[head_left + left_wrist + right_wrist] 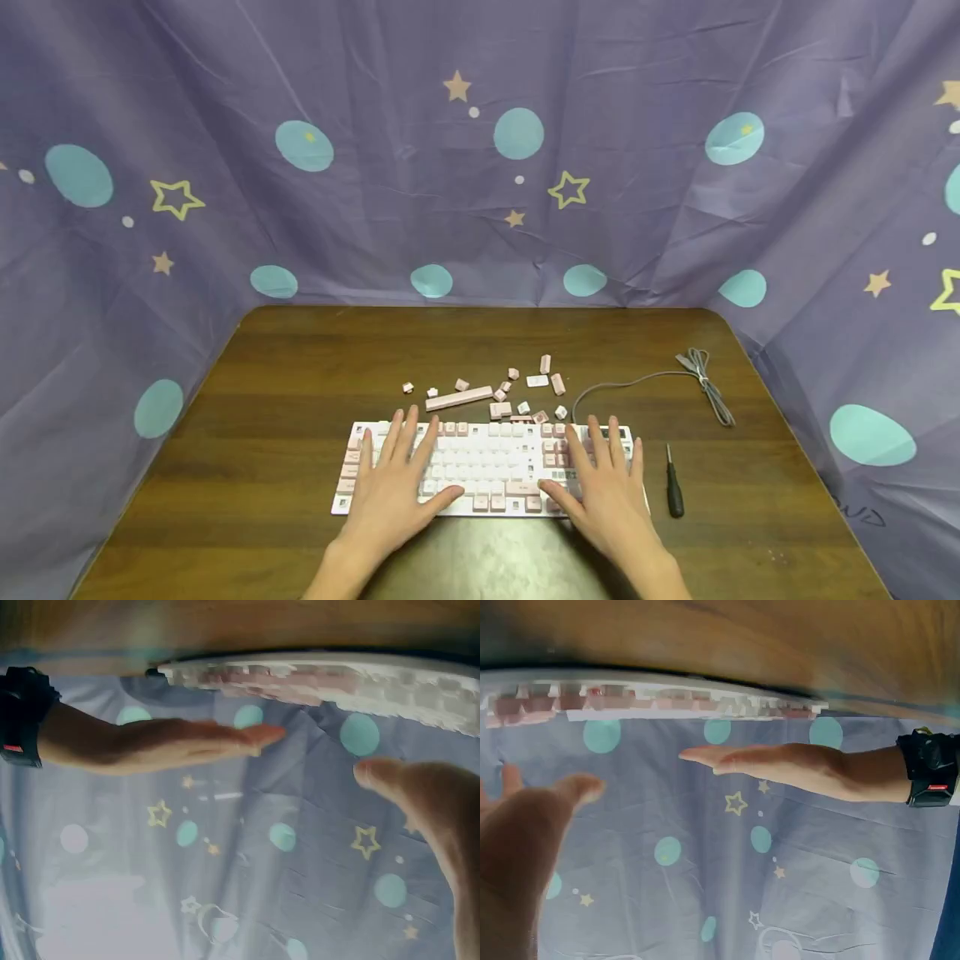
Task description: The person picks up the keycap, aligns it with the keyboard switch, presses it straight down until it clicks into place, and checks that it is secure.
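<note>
A white and pink keyboard [480, 471] lies on the table, with bare key switches showing among its keycaps. Over its left part is my left hand [390, 492], palm down with fingers spread. My right hand [607, 492] is spread the same way over the right part. Both wrist views appear upside down and show a gap between the hands and the keyboard [322, 686]. Neither hand holds anything. Loose keycaps lie behind the keyboard, among them a long pink spacebar [459, 398], a white keycap [537, 381] and a pink keycap [557, 384].
A black-handled screwdriver [674, 492] lies right of the keyboard. The grey cable [637, 381] runs from its back edge to a tied bundle [708, 387] at the right. Purple patterned cloth [480, 233] surrounds the wooden table [300, 358] at the back and sides.
</note>
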{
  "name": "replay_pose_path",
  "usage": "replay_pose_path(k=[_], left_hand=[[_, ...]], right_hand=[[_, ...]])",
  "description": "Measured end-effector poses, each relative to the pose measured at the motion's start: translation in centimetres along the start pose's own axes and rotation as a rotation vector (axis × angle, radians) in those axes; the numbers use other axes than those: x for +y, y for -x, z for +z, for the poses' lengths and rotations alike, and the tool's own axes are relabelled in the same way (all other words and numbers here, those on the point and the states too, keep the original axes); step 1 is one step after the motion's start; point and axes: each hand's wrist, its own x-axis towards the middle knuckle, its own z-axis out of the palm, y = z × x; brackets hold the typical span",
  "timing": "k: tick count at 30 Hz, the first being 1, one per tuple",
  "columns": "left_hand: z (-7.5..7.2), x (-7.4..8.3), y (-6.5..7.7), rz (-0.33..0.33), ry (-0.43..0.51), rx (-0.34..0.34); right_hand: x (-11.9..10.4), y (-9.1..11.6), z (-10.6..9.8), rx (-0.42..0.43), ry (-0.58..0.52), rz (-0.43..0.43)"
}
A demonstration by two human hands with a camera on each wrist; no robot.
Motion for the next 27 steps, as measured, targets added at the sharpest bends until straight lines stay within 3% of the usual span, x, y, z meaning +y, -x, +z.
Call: replay_pose_path(k=[3, 7, 11, 15, 21, 27], left_hand=[[-0.6, -1.4, 0.4, -0.135, 0.078, 0.050], [-1.5, -4.7, 1.2, -0.327, 0.213, 0.214], [-2.1, -8.0, 2.7, -0.460, 0.234, 0.278], [-2.3, -10.2, 4.1, -0.510, 0.286, 0.184], [-2.1, -11.5, 4.5, -0.558, 0.447, -0.029], [-1.8, -11.2, 4.2, -0.565, 0.563, -0.172]], right_hand=[[-0.4, -0.7, -0.6, -0.001, 0.007, -0.029], [-1.0, -2.5, -1.9, 0.020, 0.038, -0.107], [-2.0, -4.7, -3.0, 0.025, 0.038, -0.222], [-3.0, -7.1, -3.2, -0.004, 0.020, -0.397], [-3.9, -12.5, -1.2, -0.224, -0.167, -0.671], [-4.4, -16.9, 1.5, -0.268, -0.115, -0.666]])
